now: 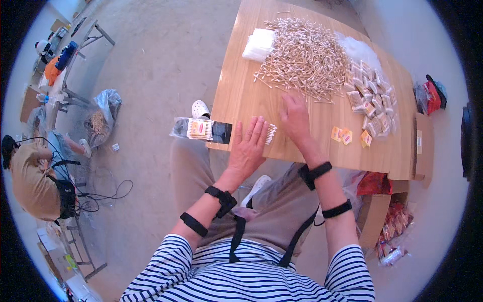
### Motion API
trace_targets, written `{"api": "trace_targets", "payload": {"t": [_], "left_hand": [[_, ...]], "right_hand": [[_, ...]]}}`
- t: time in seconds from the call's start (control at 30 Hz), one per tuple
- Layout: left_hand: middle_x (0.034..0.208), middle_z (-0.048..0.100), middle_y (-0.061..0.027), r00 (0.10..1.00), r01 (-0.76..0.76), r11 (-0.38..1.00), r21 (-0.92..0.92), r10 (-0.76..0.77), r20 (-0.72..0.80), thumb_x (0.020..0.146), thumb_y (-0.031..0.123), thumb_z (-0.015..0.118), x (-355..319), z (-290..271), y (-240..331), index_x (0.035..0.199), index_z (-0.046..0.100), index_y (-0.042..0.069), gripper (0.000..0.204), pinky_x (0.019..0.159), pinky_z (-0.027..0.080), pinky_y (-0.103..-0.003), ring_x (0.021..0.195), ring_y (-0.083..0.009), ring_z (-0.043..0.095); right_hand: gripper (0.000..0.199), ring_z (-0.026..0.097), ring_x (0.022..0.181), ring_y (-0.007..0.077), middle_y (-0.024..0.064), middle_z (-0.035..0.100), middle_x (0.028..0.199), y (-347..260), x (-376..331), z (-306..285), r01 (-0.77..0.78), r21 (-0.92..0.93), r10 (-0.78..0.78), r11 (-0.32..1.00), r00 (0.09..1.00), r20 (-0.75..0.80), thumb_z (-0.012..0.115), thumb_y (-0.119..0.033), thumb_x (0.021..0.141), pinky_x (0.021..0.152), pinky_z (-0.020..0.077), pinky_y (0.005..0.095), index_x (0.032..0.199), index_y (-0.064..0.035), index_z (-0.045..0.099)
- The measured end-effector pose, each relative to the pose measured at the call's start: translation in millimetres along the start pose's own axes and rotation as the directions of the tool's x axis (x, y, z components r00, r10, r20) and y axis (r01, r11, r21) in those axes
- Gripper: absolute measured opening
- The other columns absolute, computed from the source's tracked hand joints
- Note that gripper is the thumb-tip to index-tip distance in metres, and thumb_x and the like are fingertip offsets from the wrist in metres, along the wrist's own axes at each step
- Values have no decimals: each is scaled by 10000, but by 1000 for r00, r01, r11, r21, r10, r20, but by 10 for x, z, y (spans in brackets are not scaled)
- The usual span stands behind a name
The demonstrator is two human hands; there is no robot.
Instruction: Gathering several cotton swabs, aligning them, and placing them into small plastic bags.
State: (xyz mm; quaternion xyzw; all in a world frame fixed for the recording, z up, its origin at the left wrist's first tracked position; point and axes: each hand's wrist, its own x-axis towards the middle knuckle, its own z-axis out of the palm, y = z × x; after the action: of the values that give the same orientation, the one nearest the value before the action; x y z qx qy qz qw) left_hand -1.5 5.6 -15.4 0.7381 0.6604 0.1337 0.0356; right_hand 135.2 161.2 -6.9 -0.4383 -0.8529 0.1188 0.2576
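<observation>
My left hand [250,141] lies flat near the front left edge of the wooden table [241,90], fingers stretched out. A short row of cotton swabs [270,134] pokes out from under its right side. Left of this hand are a black strip [221,132] and a clear bag holding a pack of cotton swabs with a yellow label [199,129], at the table's edge. My right hand [296,118] hovers by the near edge of a big heap of loose cotton swabs [304,58]. Its fingers look bent but are blurred, so what they may hold is hidden.
Filled swab packs [372,100] are piled at the right, with yellow label cards [346,136] nearer me. White plastic bags [260,44] lie left of the heap. A cardboard box [423,146] stands against the table's right side. Another person [37,181] sits at far left.
</observation>
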Motion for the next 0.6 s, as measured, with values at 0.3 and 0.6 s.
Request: {"api": "trace_targets", "payload": {"t": [0.3,0.6], "left_hand": [[1571,357,-143,990,51,997,65,-43,-132,802,157,632,-2,146,58,1482,397,2,736,1206,167,-577,1493,-272,300],[1581,327,-163,980,44,986,158,-12,-199,838,148,586,-31,237,28,1494,370,-5,707,1217,157,-564,1508,-313,250]], "right_hand": [[1218,191,1519,359,208,256,1609,-308,-867,-337,69,-165,3,984,916,401,897,-451,579,1209,191,559,1521,26,289],[939,168,1531,341,195,260,1613,-606,-874,89,22,-237,36,971,970,239,755,-200,737,1221,141,563,1527,13,294]]}}
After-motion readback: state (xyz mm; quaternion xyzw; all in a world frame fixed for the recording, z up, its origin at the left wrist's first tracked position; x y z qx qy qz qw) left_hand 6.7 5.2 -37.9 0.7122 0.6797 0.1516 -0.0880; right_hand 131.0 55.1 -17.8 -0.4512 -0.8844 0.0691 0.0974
